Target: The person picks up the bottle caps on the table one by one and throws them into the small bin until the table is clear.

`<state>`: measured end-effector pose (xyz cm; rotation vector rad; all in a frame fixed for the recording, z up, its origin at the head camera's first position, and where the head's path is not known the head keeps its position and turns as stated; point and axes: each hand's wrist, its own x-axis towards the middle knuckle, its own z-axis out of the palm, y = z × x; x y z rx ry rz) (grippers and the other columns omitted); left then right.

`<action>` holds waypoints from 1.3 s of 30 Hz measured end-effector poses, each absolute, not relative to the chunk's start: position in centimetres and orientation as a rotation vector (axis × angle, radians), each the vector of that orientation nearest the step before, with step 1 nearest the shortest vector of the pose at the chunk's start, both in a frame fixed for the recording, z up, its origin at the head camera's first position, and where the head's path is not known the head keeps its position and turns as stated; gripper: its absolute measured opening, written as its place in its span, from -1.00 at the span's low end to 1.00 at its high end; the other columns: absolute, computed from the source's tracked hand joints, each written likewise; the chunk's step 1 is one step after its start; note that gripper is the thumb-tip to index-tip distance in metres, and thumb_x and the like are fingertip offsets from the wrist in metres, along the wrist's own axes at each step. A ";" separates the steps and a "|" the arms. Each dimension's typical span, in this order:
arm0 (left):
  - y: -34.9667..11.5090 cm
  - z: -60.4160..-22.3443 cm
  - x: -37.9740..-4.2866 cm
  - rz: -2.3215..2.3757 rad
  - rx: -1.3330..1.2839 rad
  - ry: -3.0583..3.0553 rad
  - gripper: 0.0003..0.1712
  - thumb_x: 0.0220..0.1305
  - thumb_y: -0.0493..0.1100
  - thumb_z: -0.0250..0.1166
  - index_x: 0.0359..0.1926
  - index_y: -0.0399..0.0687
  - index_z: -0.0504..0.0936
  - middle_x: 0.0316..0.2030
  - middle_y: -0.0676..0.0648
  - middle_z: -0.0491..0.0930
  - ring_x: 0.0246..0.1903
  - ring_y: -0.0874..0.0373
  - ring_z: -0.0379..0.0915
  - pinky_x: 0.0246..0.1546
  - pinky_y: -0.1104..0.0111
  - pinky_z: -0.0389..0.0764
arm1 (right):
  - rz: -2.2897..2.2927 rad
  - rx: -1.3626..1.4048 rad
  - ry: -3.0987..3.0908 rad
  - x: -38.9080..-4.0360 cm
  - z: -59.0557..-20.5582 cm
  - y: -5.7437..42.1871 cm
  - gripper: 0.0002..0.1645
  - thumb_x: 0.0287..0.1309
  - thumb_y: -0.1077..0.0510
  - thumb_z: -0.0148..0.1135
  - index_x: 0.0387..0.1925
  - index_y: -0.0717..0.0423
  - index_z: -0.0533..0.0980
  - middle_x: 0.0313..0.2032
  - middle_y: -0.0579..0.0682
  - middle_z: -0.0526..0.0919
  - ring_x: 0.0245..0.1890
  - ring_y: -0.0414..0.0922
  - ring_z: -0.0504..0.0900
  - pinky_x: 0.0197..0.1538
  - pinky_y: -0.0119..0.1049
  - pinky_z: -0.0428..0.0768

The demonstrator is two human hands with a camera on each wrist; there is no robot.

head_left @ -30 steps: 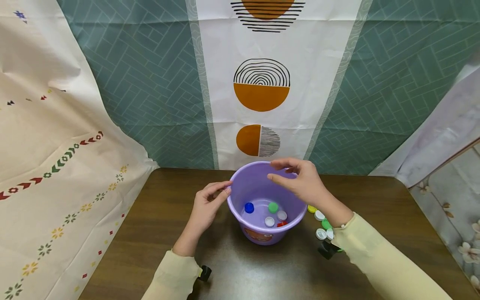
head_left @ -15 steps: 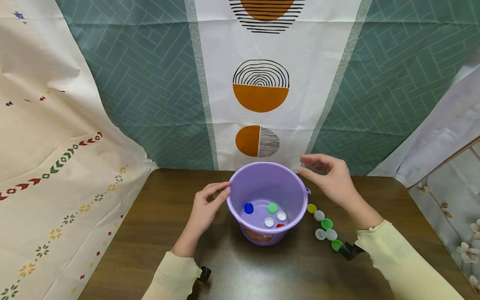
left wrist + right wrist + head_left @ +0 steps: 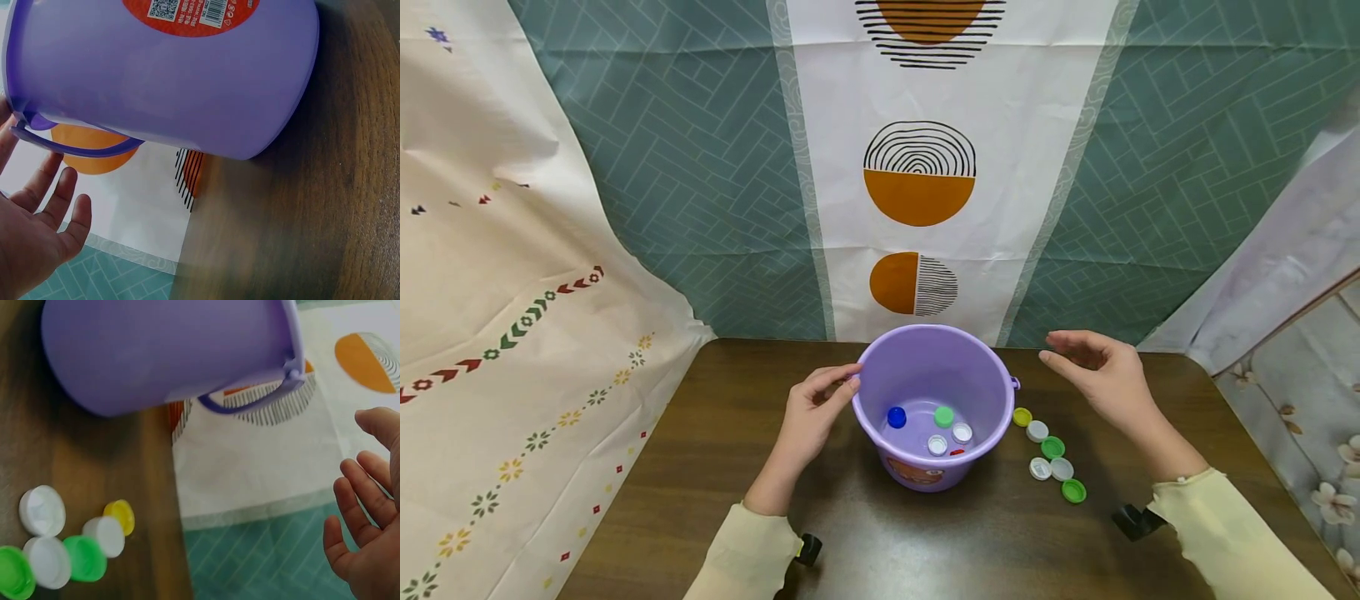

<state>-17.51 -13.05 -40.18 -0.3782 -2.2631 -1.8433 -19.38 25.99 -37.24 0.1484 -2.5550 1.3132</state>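
Note:
A purple bucket (image 3: 925,367) stands upright on the table. My left hand (image 3: 812,412) pinches its left rim between thumb and fingertips; the left wrist view shows the other fingers spread near the bucket's handle (image 3: 94,150). Inside lie a blue cap (image 3: 897,417), a green cap (image 3: 943,417), two white caps (image 3: 937,445) and a red piece (image 3: 957,452) mostly hidden by the front rim. My right hand (image 3: 1108,379), fingers relaxed and holding nothing, hovers right of the bucket. Below it several bottle caps lie in a cluster, among them a yellow one (image 3: 1022,417) and a bright green one (image 3: 1073,491).
The brown wooden table (image 3: 730,467) ends at the back against a hanging green and white cloth (image 3: 737,167). A cream patterned cloth (image 3: 550,375) hangs along the left side, and a pale floral one (image 3: 1300,400) along the right.
My right hand has moved from over the bucket out to the right, uncovering the caps on the table. The left hand stays at the rim.

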 end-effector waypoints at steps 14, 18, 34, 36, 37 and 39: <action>-13.1 -40.2 -17.4 -1.842 -0.374 -2.258 -0.70 0.21 -0.20 0.28 -0.03 -0.16 0.64 -0.10 -0.13 0.62 -0.35 0.23 0.39 -0.43 0.49 0.41 | 1.283 0.117 -2.640 -19.4 -42.3 28.2 -0.52 0.01 -0.13 0.35 -0.06 0.01 0.58 -0.09 0.07 0.67 -0.27 -0.44 0.59 -0.27 -0.58 0.54; -13.1 -40.2 -17.5 -1.832 -0.379 -2.265 -0.70 0.21 -0.19 0.28 -0.03 -0.16 0.64 -0.09 -0.13 0.62 -0.33 0.24 0.39 -0.42 0.48 0.41 | 1.238 0.117 -2.697 -19.7 -44.2 28.1 -0.47 -0.02 -0.18 0.36 -0.05 0.00 0.57 -0.08 0.05 0.67 -0.24 -0.36 0.61 -0.26 -0.58 0.54; -13.0 -40.1 -17.5 -1.835 -0.379 -2.264 -0.70 0.21 -0.18 0.28 -0.03 -0.15 0.64 -0.10 -0.13 0.62 -0.31 -0.08 0.40 -0.43 0.49 0.41 | 1.084 0.128 -2.971 -20.5 -48.4 26.9 -0.13 -0.20 -0.36 0.39 0.03 0.15 0.51 -0.05 0.11 0.66 -0.08 0.02 0.63 -0.09 -0.08 0.60; -13.0 -40.2 -17.5 -1.832 -0.380 -2.266 -0.69 0.21 -0.19 0.28 -0.03 -0.17 0.64 -0.10 -0.14 0.62 -0.32 -0.03 0.40 -0.44 0.49 0.41 | 1.071 0.125 -2.992 -20.5 -48.5 26.8 -0.13 -0.21 -0.35 0.39 0.03 0.15 0.51 -0.06 0.10 0.66 -0.10 0.00 0.61 -0.10 -0.10 0.60; -13.0 -40.2 -17.5 -1.832 -0.381 -2.266 -0.69 0.21 -0.19 0.28 -0.03 -0.17 0.64 -0.10 -0.15 0.62 -0.32 0.00 0.40 -0.43 0.49 0.41 | 1.069 0.117 -3.002 -20.5 -48.6 26.7 -0.14 -0.21 -0.35 0.40 0.03 0.15 0.51 -0.07 0.10 0.66 -0.10 -0.01 0.61 -0.10 -0.11 0.61; -13.0 -40.1 -17.4 -1.833 -0.377 -2.268 -0.70 0.21 -0.19 0.28 -0.03 -0.17 0.64 -0.09 -0.14 0.62 -0.33 0.08 0.41 -0.43 0.49 0.42 | 1.058 0.108 -3.022 -20.4 -48.6 26.5 -0.17 -0.18 -0.31 0.41 0.02 0.15 0.52 -0.08 0.10 0.66 -0.12 -0.02 0.60 -0.11 -0.11 0.61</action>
